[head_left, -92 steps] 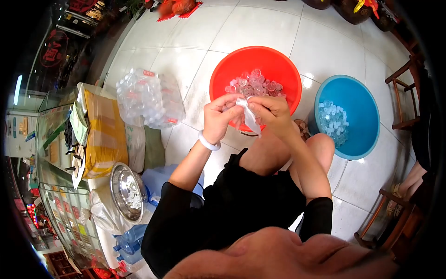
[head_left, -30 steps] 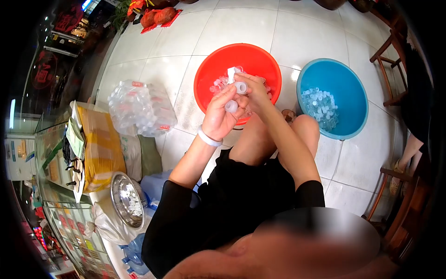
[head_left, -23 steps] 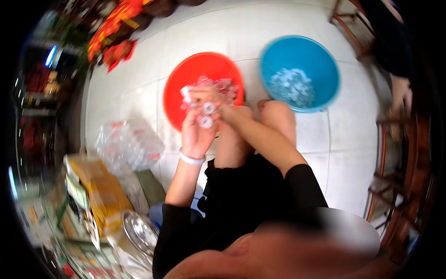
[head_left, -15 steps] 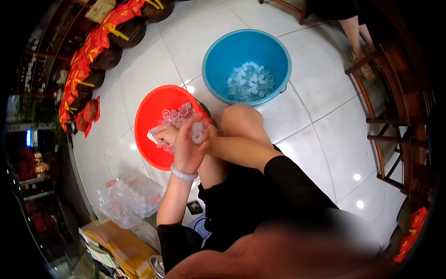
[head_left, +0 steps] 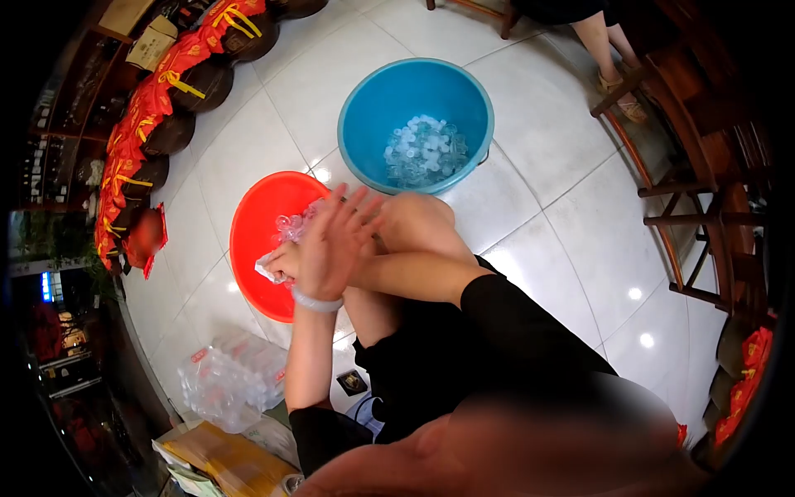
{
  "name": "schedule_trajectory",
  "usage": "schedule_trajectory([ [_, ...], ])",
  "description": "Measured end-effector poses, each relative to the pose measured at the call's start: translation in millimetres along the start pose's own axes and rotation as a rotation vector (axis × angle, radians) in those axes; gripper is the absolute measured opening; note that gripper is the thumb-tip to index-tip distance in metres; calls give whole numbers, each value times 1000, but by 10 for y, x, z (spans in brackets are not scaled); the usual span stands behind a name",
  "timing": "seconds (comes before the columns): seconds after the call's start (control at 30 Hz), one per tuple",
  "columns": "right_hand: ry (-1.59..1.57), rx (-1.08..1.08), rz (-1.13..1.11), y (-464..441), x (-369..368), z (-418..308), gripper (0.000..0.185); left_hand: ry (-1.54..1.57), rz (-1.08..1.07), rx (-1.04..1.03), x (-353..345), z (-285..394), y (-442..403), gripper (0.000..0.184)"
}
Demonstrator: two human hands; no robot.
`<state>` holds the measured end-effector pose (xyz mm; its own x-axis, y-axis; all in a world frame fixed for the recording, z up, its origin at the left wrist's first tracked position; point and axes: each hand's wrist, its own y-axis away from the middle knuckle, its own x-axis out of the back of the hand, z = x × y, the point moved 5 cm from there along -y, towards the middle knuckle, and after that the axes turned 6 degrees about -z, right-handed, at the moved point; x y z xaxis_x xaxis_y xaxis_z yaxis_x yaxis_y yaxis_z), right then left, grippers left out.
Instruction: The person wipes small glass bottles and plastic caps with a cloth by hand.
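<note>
My left hand (head_left: 333,247), with a pale bracelet (head_left: 317,302) at the wrist, is raised with fingers spread and nothing in it. It overlaps the red basin (head_left: 252,215), which holds clear pinkish pieces (head_left: 291,226). Behind it my right forearm crosses to the left, and my right hand (head_left: 286,260) is closed round a white cloth (head_left: 265,267) over that basin. The blue basin (head_left: 364,87), just beyond my knees, contains a heap of small white and clear pieces (head_left: 425,149).
Plastic-wrapped clear bottles (head_left: 228,381) and a taped box (head_left: 228,455) are at lower left. Dark jars (head_left: 204,87) with red cloths line the upper left. On the right are wooden chairs (head_left: 675,195) and another person's legs (head_left: 598,51).
The view has swung to the right. The small white caps seen in my left hand are gone from it, and its fingers have spread. My right hand still grips the white cloth.
</note>
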<state>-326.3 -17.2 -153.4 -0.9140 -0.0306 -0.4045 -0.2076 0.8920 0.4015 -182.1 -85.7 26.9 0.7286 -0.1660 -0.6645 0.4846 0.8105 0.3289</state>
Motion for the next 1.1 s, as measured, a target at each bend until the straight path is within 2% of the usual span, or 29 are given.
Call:
schedule_trajectory([
  [0.03,9,10,-4,-25,-31,-19,21,8,-6,7,-130,88,100,48],
  [0.1,33,26,-24,-75,-157,-40,21,-172,-120,-304,-458,464,345,57],
  [0.13,47,40,-36,-115,-226,-63,21,-166,-126,-321,-532,524,447,57],
  [0.2,82,72,-73,-234,-385,-118,21,-338,-197,-571,-710,690,653,53],
  [0.27,133,107,-109,-346,-560,-162,21,-325,-155,-525,-540,687,719,47],
  [0.33,177,135,-144,-481,-705,-236,21,-265,-32,-361,-173,561,707,43],
  [0.4,201,154,-178,-579,-842,-307,21,-290,33,-344,114,433,751,37],
  [0.47,214,158,-201,-627,-934,-324,21,-239,1,-324,372,245,788,34],
  [0.57,218,162,-205,-638,-984,-346,20,-192,61,-245,487,89,874,30],
  [0.7,214,155,-191,-591,-936,-349,20,-269,25,-290,262,174,878,33],
  [0.8,200,146,-163,-532,-828,-317,20,-414,-13,-403,-103,437,852,38],
  [0.87,197,135,-140,-478,-737,-284,20,-621,-103,-543,-420,638,876,43],
  [0.93,187,122,-118,-421,-658,-237,20,-664,-129,-605,-531,744,844,46],
  [1.03,162,116,-81,-356,-511,-228,20,-1250,-67,-852,-572,723,737,49],
  [1.1,150,110,-58,-294,-412,-210,20,-1334,-2,-685,-210,295,428,45],
])
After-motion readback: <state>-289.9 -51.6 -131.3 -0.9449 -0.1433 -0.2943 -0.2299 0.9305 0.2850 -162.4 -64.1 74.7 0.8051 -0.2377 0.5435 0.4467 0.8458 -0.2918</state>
